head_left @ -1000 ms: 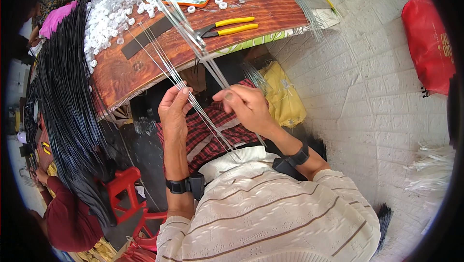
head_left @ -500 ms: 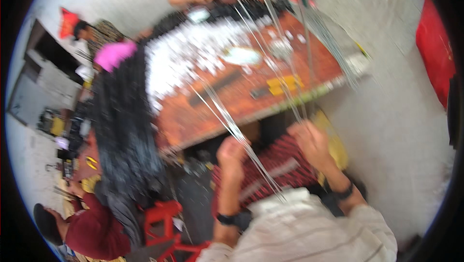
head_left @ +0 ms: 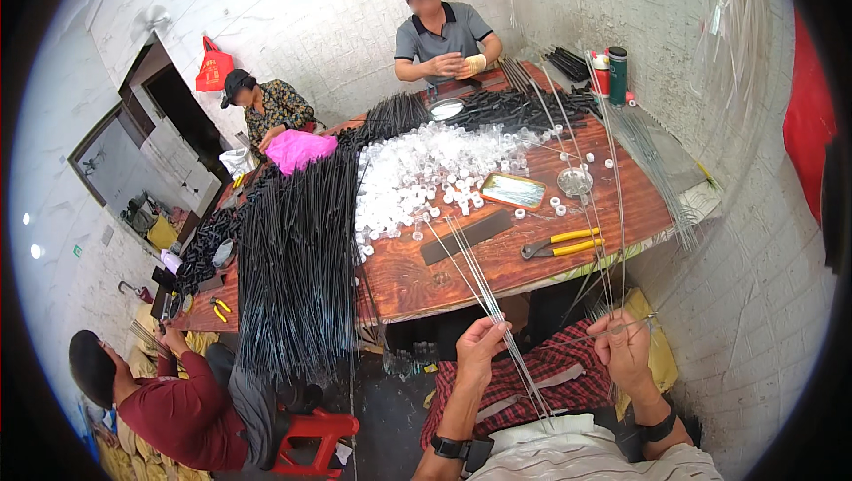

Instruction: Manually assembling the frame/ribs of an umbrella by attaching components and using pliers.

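My left hand (head_left: 482, 348) is closed around a bundle of thin metal rods (head_left: 486, 295), which slants from above the table's near edge down toward my lap. To its right, my right hand (head_left: 626, 352) pinches several long thin rods (head_left: 600, 255) that rise over the right side of the table. A shorter rod also crosses sideways at the right fingers. Beyond my hands lie pliers (head_left: 577, 250) with yellow handles and a dark flat bar (head_left: 468, 237). A red checked cloth (head_left: 524, 383) covers my lap.
The reddish wooden table (head_left: 399, 286) carries a heap of small white and clear plastic pieces (head_left: 426, 161), a gold-rimmed tray (head_left: 513, 204) and a thick bundle of black rods (head_left: 293, 268) hanging over its edge. Co-workers sit behind and left. A red stool (head_left: 315, 441) stands lower left.
The view has tilted up and steadied, so the table and co-workers show lower and more fully. My hands appear lower and further right, the rods still in both.
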`<state>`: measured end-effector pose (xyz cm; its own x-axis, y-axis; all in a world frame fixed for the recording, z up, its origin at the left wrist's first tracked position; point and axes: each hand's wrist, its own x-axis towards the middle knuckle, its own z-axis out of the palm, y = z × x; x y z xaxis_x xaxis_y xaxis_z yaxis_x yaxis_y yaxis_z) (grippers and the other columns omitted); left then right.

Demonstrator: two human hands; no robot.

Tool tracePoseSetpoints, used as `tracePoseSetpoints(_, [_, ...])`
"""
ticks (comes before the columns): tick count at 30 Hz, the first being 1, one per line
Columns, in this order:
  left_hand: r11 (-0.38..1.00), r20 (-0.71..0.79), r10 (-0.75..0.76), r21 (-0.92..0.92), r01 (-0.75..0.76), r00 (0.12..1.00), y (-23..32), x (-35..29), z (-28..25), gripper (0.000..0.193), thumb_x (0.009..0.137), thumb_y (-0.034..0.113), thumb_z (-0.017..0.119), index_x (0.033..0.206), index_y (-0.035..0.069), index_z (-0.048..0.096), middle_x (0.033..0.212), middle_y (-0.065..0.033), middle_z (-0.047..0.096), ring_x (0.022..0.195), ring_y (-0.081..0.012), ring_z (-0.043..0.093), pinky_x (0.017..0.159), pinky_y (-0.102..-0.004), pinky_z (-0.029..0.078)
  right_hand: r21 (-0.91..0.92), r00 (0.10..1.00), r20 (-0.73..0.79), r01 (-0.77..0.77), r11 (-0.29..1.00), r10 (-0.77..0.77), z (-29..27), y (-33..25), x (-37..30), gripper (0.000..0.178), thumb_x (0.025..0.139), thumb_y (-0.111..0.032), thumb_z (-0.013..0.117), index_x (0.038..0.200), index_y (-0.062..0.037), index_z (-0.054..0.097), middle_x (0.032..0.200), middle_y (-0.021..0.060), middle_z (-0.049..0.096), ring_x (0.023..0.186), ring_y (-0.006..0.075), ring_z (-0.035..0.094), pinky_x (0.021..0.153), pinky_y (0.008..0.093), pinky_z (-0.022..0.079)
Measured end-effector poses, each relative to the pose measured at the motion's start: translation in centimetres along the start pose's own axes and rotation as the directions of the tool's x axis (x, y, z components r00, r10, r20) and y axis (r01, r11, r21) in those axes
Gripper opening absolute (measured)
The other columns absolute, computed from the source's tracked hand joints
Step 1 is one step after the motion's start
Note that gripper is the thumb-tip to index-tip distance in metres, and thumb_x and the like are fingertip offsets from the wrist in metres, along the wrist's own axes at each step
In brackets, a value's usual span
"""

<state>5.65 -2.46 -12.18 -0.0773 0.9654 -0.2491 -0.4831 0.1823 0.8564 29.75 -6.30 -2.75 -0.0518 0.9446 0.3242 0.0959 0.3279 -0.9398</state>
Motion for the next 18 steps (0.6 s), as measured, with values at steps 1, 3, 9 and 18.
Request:
tracePoseSetpoints(1, [1.000, -0.001, -0.003, -0.001, 0.003, 1.000, 0.1, 0.0, 0.0, 0.023, 0.090, 0.009, 0.068, 0.111, 0.003, 0.066, 0.095, -0.0053, 0.070, 0.079, -0.0097, 0.066, 0.067, -0.0215, 0.055, 0.057, 0.999, -0.021, -0.028, 0.998, 0.029, 0.1, -0.2, -0.1, 0.044, 0.103, -0.031, 0.043, 0.089, 0.0057, 0.062, 0.053, 0.0002, 0.050, 0.048, 0.0043, 0.046, 0.046, 0.0224, 0.036])
tracePoseSetpoints(3, [1.000, -0.001, 0.015, -0.018, -0.015, 1.000, 0.1, 0.2, -0.2, 0.023, 0.090, 0.009, 0.068, 0.111, 0.003, 0.066, 0.095, -0.0054, 0.070, 0.079, -0.0096, 0.066, 0.067, -0.0210, 0.055, -0.051, 0.999, -0.018, -0.038, 0.998, 0.037, 0.0, -1.1, 0.1, 0.038, 0.102, -0.027, 0.046, 0.089, 0.0046, 0.063, 0.053, 0.0023, 0.052, 0.047, 0.0082, 0.049, 0.047, 0.0250, 0.039])
tracePoseSetpoints(9, [1.000, -0.007, 0.019, -0.020, -0.019, 1.000, -0.1, -0.7, -0.4, 0.021, 0.090, 0.009, 0.067, 0.110, 0.003, 0.066, 0.094, -0.0051, 0.070, 0.080, -0.0093, 0.066, 0.068, -0.0219, 0.055, -0.465, 0.967, 0.184, -0.072, 0.882, 0.176, 0.3, 0.3, 0.1, 0.018, 0.093, -0.016, 0.054, 0.086, -0.0017, 0.063, 0.068, 0.0147, 0.065, 0.061, 0.0345, 0.064, 0.055, 0.0398, 0.048])
tracePoseSetpoints(18, [0.999, -0.048, 0.026, -0.027, -0.027, 0.999, 0.1, -1.0, -1.1, 0.022, 0.090, 0.010, 0.068, 0.110, 0.004, 0.065, 0.095, -0.0050, 0.070, 0.081, -0.0101, 0.066, 0.068, -0.0227, 0.055, -0.453, 0.964, 0.180, -0.093, 0.887, 0.194, 3.5, 4.7, 1.4, 0.027, 0.090, -0.027, 0.063, 0.088, -0.0006, 0.060, 0.074, 0.0175, 0.066, 0.063, 0.0358, 0.064, 0.056, 0.0414, 0.047])
